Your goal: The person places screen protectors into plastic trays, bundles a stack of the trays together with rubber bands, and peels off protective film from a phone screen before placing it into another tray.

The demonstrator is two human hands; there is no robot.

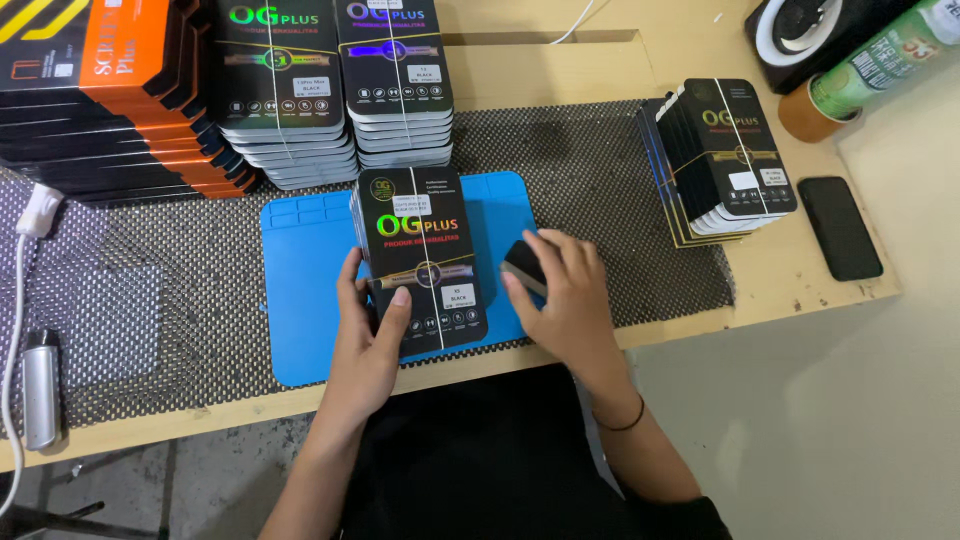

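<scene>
Two bare hands work over a bright blue rubber mat [300,300] that lies on a dark perforated anti-slip sheet [600,180] spread across a pale wooden table [780,290]. No open container shows; the goods come as banded bundles of flat packets. The left hand [368,335] closes around the near left edge of a bundle of flat black packets bound with a thin band [425,255], thumb pressed across the glossy top face and fingers wrapped beneath the left side, so the grasp is firm and nearly closed. The bundle rests upright on the mat, slightly tilted, its top packet black with bright green and orange lettering and a small white label near the lower right. The right hand [565,290] curls loosely over a small dark rectangular block [523,268] just beside the bundle's right edge, fingertips on its top; whether it truly grips the block I cannot tell.

Behind the mat stand two tall stacks of similar grey-edged packets [340,110], and to their left a stack of black and orange boxes [100,100]. A further banded bundle [725,160] lies to the right, near a black phone [840,228]. A silver cylindrical lighter [42,388] lies far left.
</scene>
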